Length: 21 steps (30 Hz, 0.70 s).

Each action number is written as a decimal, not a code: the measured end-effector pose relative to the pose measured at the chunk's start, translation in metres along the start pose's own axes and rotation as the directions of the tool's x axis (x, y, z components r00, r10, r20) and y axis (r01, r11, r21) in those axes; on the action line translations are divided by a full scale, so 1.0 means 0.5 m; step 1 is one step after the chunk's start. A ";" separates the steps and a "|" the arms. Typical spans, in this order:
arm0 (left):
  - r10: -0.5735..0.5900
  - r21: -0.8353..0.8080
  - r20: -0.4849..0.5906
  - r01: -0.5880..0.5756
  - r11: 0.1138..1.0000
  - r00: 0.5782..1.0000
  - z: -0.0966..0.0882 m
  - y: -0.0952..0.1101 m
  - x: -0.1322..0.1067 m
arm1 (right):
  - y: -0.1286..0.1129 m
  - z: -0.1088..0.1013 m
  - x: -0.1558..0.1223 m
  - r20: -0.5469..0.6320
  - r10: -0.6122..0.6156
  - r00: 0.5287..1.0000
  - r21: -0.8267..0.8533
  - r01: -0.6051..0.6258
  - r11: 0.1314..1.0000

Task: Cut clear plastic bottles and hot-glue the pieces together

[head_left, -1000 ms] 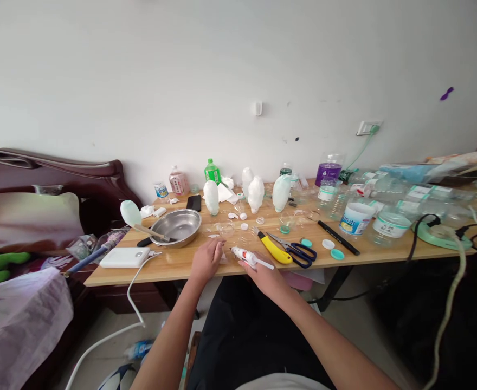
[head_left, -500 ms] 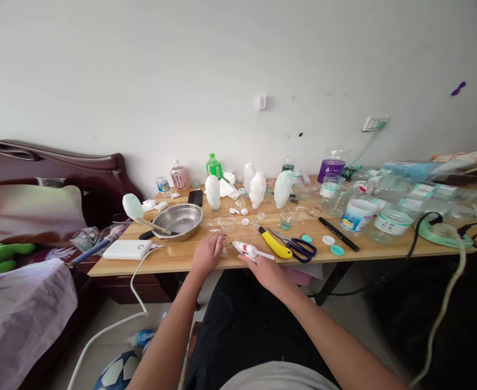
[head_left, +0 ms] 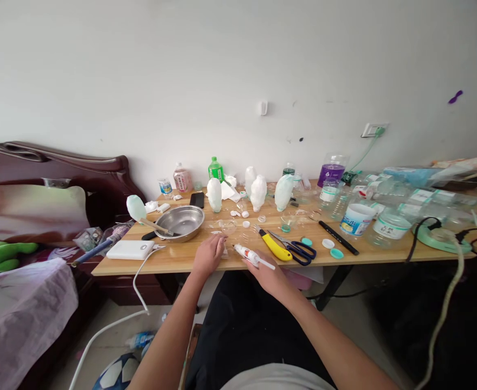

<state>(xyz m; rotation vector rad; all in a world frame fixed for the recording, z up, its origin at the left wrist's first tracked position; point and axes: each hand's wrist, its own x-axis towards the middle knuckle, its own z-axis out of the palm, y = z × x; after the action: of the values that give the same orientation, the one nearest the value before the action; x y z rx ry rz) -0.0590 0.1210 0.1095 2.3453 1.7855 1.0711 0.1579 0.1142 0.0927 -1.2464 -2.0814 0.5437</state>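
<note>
My right hand (head_left: 266,273) is wrapped round a white glue gun (head_left: 248,253) with orange marks; its dark tip points left and a white glue stick juts from its back. Just left of the tip, my left hand (head_left: 208,253) is closed at the table's front edge. Something pale or clear shows by its fingertips, too faint to name. Clear plastic scraps (head_left: 244,236) lie in front of both hands. To the right are a yellow-handled cutter (head_left: 277,246) and dark blue scissors (head_left: 301,250). Behind stand several white-coated, rounded shapes (head_left: 258,194).
On the left are a steel bowl (head_left: 184,222) with a brush (head_left: 157,225) across its rim, and a white power bank (head_left: 129,249) with a cable. At right are a black marker (head_left: 338,237), loose caps (head_left: 336,253), cut plastic bottles (head_left: 391,225) and a green power strip (head_left: 437,235).
The glue gun has turned slightly in my right hand, so more of its body and glue stick show. My left hand stays almost in place. The view has shifted a little.
</note>
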 end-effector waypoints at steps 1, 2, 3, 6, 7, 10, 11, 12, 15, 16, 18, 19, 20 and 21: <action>0.000 0.001 -0.001 0.000 1.000 1.000 0.000 0.000 0.000 | 0.002 0.000 -0.001 -0.007 0.006 1.000 0.003 -0.006 1.000; 0.000 0.002 -0.001 0.000 1.000 1.000 0.000 0.001 0.000 | 0.004 0.000 -0.002 -0.012 0.008 1.000 0.009 -0.008 1.000; 0.000 0.004 -0.001 0.000 1.000 1.000 -0.001 0.001 -0.001 | 0.005 -0.001 -0.003 -0.013 0.006 1.000 0.017 -0.006 1.000; 0.000 0.008 -0.002 0.000 1.000 1.000 -0.002 0.001 0.000 | 0.005 -0.002 -0.004 -0.013 0.002 1.000 0.042 -0.002 0.999; 0.001 0.009 -0.002 -0.001 1.000 1.000 -0.002 0.001 0.001 | 0.003 -0.002 -0.003 -0.017 0.009 1.000 0.049 -0.009 0.999; 0.004 0.001 0.001 -0.004 1.000 1.000 -0.003 0.000 0.004 | -0.012 -0.007 0.000 -0.027 0.041 0.999 0.076 -0.039 0.996; 0.005 -0.002 0.004 -0.005 1.000 1.000 -0.003 0.000 0.004 | -0.018 -0.013 -0.001 -0.026 0.048 0.999 0.090 -0.045 0.995; 0.006 -0.006 0.006 -0.006 1.000 1.000 -0.003 -0.001 0.005 | -0.025 -0.021 -0.003 -0.028 0.056 0.998 0.105 -0.052 0.993; 0.003 -0.012 0.012 -0.003 1.000 1.000 -0.002 -0.003 0.007 | -0.037 -0.067 -0.032 -0.074 0.118 0.990 0.145 -0.107 0.984; 0.001 -0.013 0.014 0.000 1.000 1.000 -0.001 -0.004 0.008 | -0.033 -0.090 -0.049 -0.099 0.151 0.984 0.152 -0.135 0.979; -0.005 -0.012 0.015 0.005 1.000 1.000 0.000 -0.004 0.008 | -0.012 -0.144 -0.089 -0.136 0.203 0.970 0.163 -0.180 0.970; -0.007 -0.011 0.017 0.007 1.000 1.000 0.000 -0.004 0.009 | 0.007 -0.174 -0.110 -0.142 0.217 0.966 0.168 -0.193 0.967; -0.008 -0.010 0.018 0.008 1.000 1.000 0.000 -0.004 0.009 | 0.031 -0.204 -0.128 -0.131 0.212 0.968 0.176 -0.188 0.966; -0.010 -0.009 0.019 0.010 1.000 1.000 0.000 -0.003 0.009 | 0.059 -0.234 -0.141 -0.134 0.209 0.969 0.181 -0.183 0.966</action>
<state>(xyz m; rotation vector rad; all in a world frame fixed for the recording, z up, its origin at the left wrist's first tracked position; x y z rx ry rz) -0.0596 0.1255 0.1111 2.3309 1.7803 1.0500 0.2828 0.0679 0.1345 -1.3590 -1.7585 0.6757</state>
